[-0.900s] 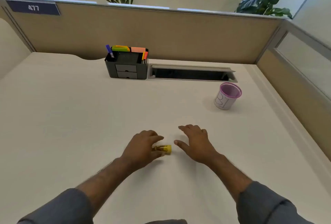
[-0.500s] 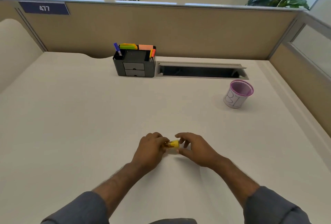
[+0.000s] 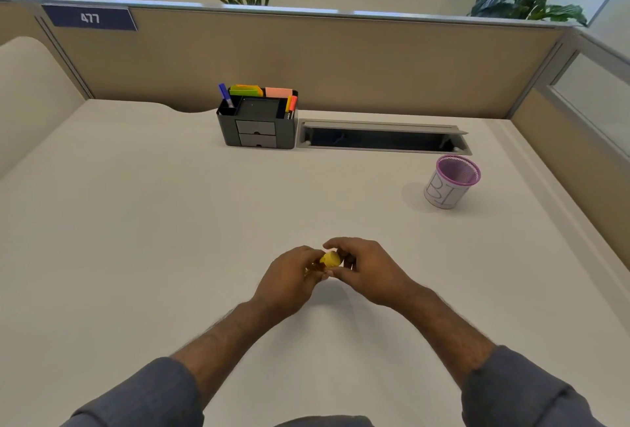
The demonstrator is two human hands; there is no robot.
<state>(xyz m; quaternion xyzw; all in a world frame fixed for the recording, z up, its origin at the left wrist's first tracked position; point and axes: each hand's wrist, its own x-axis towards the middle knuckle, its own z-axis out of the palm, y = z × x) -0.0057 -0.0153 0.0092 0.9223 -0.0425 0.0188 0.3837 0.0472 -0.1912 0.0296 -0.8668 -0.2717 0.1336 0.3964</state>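
Observation:
A small yellow object (image 3: 330, 259), short and rounded, is held between both hands just above the white desk (image 3: 170, 222), near the front middle. My left hand (image 3: 289, 280) grips its left end with curled fingers. My right hand (image 3: 368, 273) curls its fingers and thumb round the right end. Most of the object is hidden by the fingers, so its exact shape is unclear.
A dark grey desk organiser (image 3: 258, 123) with pens and sticky notes stands at the back middle. Right of it lies an open cable slot (image 3: 381, 138). A purple mesh cup (image 3: 450, 182) stands at the right. Beige partitions (image 3: 341, 61) enclose the desk.
My right hand, flat on the desk a second ago, has closed onto the yellow object. Both hands came together and lifted it slightly.

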